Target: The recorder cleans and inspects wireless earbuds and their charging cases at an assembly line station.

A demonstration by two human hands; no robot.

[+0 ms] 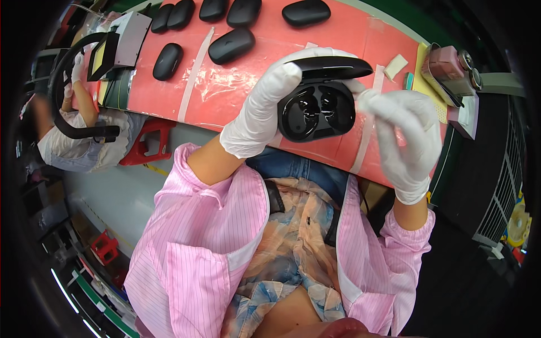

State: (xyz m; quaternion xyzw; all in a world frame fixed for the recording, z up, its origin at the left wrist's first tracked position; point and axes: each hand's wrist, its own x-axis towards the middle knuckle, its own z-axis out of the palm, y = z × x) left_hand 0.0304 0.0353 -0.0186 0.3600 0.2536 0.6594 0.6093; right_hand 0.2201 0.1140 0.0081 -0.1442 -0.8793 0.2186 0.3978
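A black earphone charging case (pixel 316 115) rests in my white-gloved left hand (pixel 259 110), which wraps round its left side and back. Its glossy lid (pixel 335 67) is raised, and two shaped hollows show inside; whether earbuds sit in them I cannot tell. Just right of the case is my gloved right hand (pixel 408 132), slightly blurred. Its thumb and forefinger come together in a pinch near the case's right edge. Whatever lies between those fingertips, if anything, cannot be made out.
Several closed black cases (pixel 232 46) lie on the pink-covered table (pixel 225 84) beyond my left hand. At right stand a yellow tray (pixel 424 84), pink-filled containers (pixel 448 62) and a small white block (pixel 395 66). Another person (pixel 84 132) sits at far left beside a black hose (pixel 53 84).
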